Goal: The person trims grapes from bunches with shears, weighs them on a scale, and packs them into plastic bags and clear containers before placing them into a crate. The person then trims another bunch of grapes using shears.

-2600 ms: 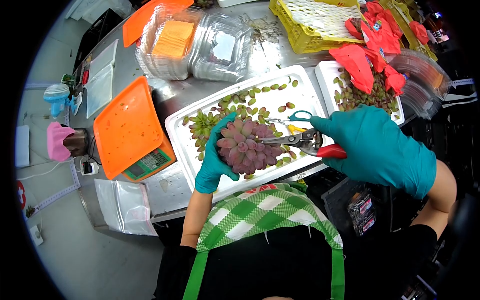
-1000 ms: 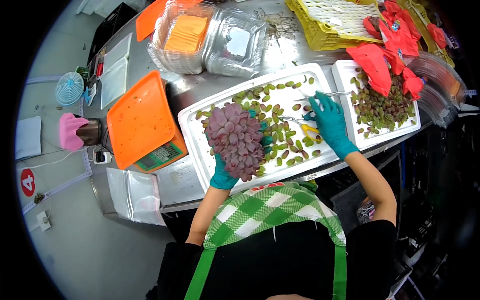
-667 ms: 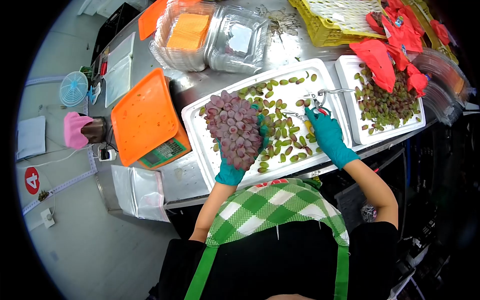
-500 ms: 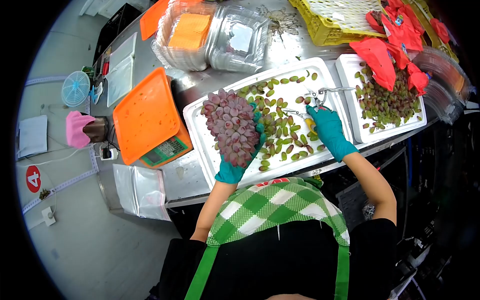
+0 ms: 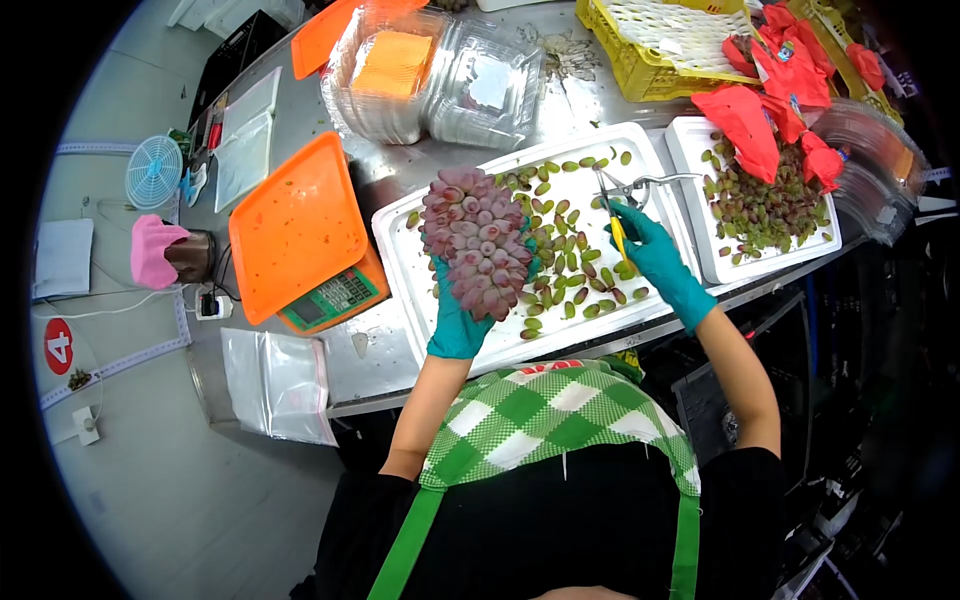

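Note:
A large bunch of purple-pink grapes (image 5: pixel 478 240) rests in my left hand (image 5: pixel 458 318), whose teal-gloved fingers wrap around it from below and behind. The bunch is above the left part of a white foam tray (image 5: pixel 405 290), where many loose green and reddish grapes (image 5: pixel 570 255) lie. Over the tray's right side, my gloved right hand (image 5: pixel 655 255) is closed on yellow-handled scissors (image 5: pixel 618 238), their blades pointing away from me. Just beyond that hand, a silver metal hand tool (image 5: pixel 640 184) lies at the tray's right edge.
A second white tray (image 5: pixel 712 262) of loose grapes, with red wrappers (image 5: pixel 740 125) over it, stands to the right. On the left sits an orange scale (image 5: pixel 300 230). Clear plastic containers (image 5: pixel 480 85) and a yellow crate (image 5: pixel 640 75) are at the back.
The grape bunch has shifted slightly right and turned in my left hand. In my right hand, the scissors have swung from pointing left to pointing away from me.

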A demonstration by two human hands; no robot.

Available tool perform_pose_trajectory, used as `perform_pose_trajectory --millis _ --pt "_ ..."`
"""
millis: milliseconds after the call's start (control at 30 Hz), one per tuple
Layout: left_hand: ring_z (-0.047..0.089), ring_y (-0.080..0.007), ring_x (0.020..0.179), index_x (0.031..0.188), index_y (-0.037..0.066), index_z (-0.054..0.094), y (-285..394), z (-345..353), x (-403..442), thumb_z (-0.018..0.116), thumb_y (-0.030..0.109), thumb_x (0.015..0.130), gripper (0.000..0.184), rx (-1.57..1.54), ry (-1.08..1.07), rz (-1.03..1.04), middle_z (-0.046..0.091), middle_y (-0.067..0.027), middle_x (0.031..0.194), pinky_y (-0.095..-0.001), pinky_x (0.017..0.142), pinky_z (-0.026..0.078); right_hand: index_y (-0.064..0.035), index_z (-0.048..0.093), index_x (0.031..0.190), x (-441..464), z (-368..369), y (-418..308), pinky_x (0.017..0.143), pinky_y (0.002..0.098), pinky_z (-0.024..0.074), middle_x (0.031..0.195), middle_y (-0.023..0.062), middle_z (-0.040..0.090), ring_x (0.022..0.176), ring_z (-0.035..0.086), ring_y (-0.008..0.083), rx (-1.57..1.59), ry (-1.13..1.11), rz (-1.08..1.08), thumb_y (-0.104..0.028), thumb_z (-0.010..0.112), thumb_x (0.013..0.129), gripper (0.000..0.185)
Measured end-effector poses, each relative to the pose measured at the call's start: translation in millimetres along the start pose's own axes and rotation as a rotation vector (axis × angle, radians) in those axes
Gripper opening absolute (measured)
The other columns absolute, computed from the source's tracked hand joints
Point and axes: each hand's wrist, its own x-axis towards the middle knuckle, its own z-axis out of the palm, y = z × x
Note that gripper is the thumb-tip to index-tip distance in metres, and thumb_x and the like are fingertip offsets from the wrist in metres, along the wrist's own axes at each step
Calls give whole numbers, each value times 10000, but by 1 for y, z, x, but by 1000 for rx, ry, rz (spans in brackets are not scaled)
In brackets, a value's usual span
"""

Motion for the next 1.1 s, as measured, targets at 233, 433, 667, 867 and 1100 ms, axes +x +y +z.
perform_pose_trajectory --millis 233,433,667,867,1100 --pt "379 -254 1173 1300 109 263 20 52 -10 278 600 820 687 24 -33 65 340 -105 1303 -386 963 351 -43 366 1229 -29 68 -66 789 266 465 1051 131 540 970 550 194 479 -4 -171 -8 538 779 484" --pt "420 -240 1137 1278 90 298 23 52 -22 316 569 831 656 112 -89 67 369 -101 1280 -367 953 366 -71 409 1173 -45 120 -78 808 247 437 1079 50 517 954 505 110 335 280 -323 3 664 686 554" --pt "397 -219 1146 1272 76 308 44 69 -30 312 518 860 605 209 -121 26 379 -84 1271 -351 971 325 -60 454 1169 -40 117 -83 727 172 432 1015 1 521 829 505 50 488 369 -167 -62 593 786 408" --pt "492 -139 957 1291 133 316 67 83 -51 396 506 839 591 515 -101 230 486 -32 1105 -297 855 386 -59 368 1234 -29 110 -75 815 324 473 1154 80 495 988 533 193 991 -23 -15 -330 435 872 458" --pt "351 -264 1185 1314 108 238 14 70 -37 281 542 845 640 -12 -150 192 322 -108 1305 -375 1001 287 -60 409 1206 -28 117 -45 776 274 477 1041 59 547 897 554 148 1023 -106 176 -291 494 848 435"
